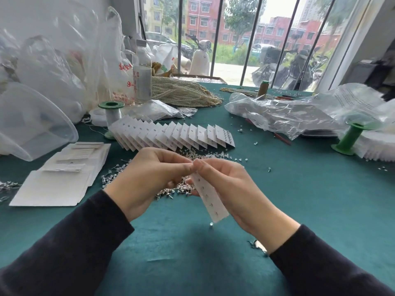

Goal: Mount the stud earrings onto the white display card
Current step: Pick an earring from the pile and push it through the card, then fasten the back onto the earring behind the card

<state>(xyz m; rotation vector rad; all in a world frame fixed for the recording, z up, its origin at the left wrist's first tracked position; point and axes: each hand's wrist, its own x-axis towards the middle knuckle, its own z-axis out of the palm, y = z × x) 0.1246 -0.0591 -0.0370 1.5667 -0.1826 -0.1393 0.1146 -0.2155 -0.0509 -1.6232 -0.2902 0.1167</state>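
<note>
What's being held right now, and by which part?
The right hand pinches the narrow white paper display card at its upper end. The left hand pinches that same end; any stud between its fingertips is hidden.

Left hand (pixel 147 178) — raised at centre, palm turned inward, thumb and forefinger pinched at the top end of the white display card (pixel 208 197), other fingers curled beneath. Right hand (pixel 230 184) — opposite, fingertips meeting the left's, pinching the same end of the card, remaining fingers curled behind it. Forearms in dark sleeves (pixel 70 248), angled in from the lower corners, wrists bare.
</note>
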